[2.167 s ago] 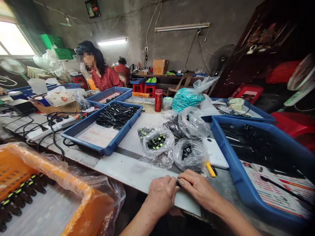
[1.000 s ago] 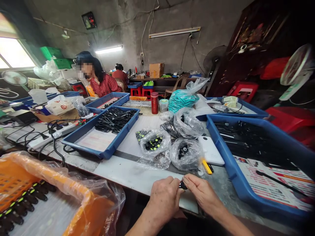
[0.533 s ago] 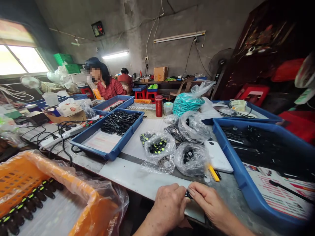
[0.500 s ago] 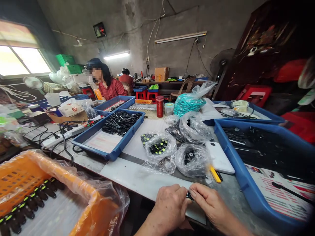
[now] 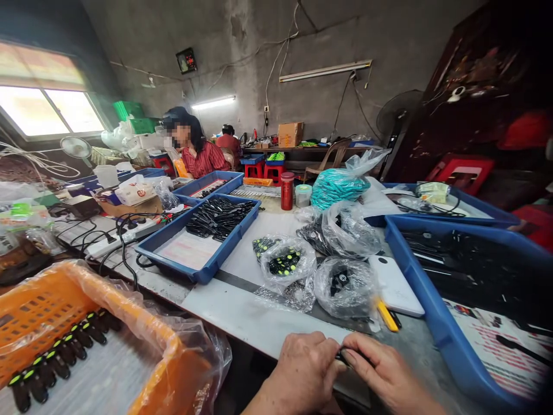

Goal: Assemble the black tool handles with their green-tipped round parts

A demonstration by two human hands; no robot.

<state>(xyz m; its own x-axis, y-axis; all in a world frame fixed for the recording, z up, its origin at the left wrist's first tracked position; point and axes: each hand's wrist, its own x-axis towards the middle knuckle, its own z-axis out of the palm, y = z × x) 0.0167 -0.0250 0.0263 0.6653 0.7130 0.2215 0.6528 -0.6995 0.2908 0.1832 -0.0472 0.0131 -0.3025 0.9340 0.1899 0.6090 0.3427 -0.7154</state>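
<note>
My left hand and my right hand meet at the table's near edge, fingers closed. Pinched between them is a small black piece, mostly covered by the fingers, so its exact kind is hidden. Just beyond them sits an open clear bag of black round-headed parts. To its left, another bag holds black parts with yellow-green dots. A yellow-handled tool lies beyond my right hand, beside a white flat device.
An orange basket lined with plastic, holding a row of dark pieces with yellow-green dots, stands at left. Blue trays with black parts flank the work area. A teal-filled bag and red canister stand farther back. A co-worker sits across.
The view has shifted slightly, so the scene sits a little lower and farther right. Both hands stay together on the small black piece, with the fingers slightly repositioned.
</note>
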